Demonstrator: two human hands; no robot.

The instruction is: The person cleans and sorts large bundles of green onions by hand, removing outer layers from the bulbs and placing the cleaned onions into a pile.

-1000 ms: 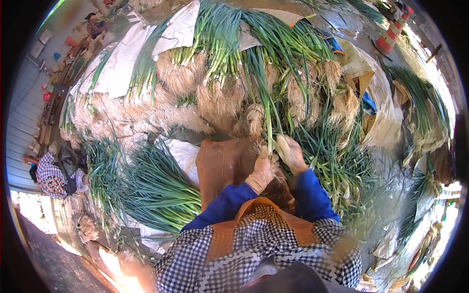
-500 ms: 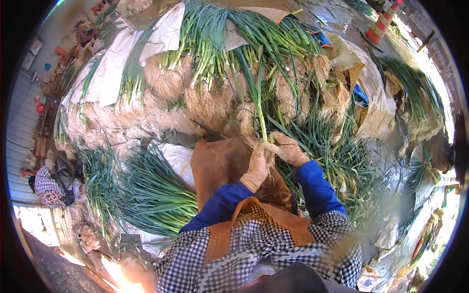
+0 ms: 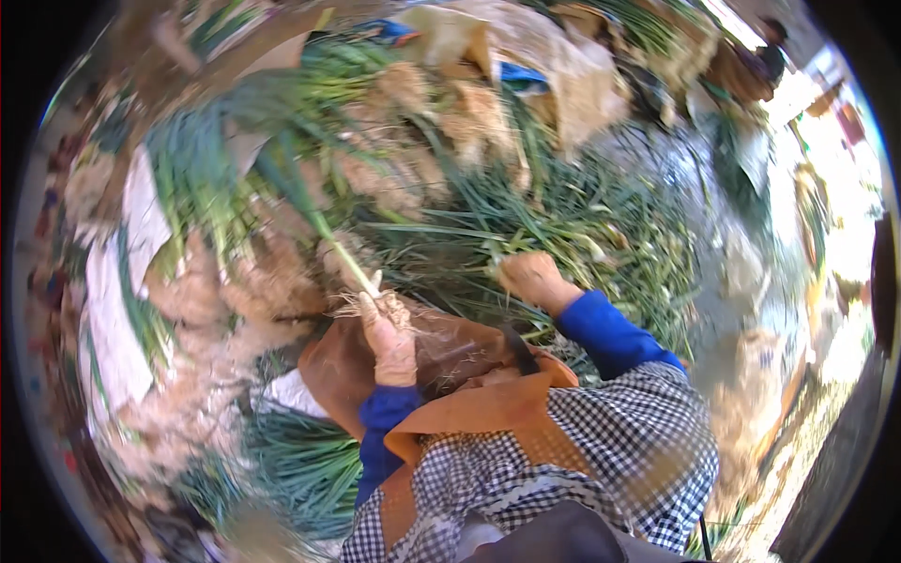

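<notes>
My left hand (image 3: 389,340) is closed round the root end of a green onion (image 3: 349,261), above the brown apron over my lap. Its pale stalk slants up and to the left, the long green leaves reach away from me, and tan roots (image 3: 399,308) hang about my fingers. To the right, apart from the onion, my right hand (image 3: 535,281) is curled closed over a heap of loose green leaves (image 3: 601,225). What its fingers hold, if anything, cannot be made out.
Bundles of green onions (image 3: 202,174) with bushy tan roots lie at the far left, beside white sacking (image 3: 113,328). More onions (image 3: 305,464) lie by my left elbow. Pale sheeting (image 3: 554,66) covers things at the back. A person (image 3: 751,66) is at the far right.
My view has turned to the right. My right hand has come away from the onion and out over the leaf heap. My left hand still holds the onion, now tilted left.
</notes>
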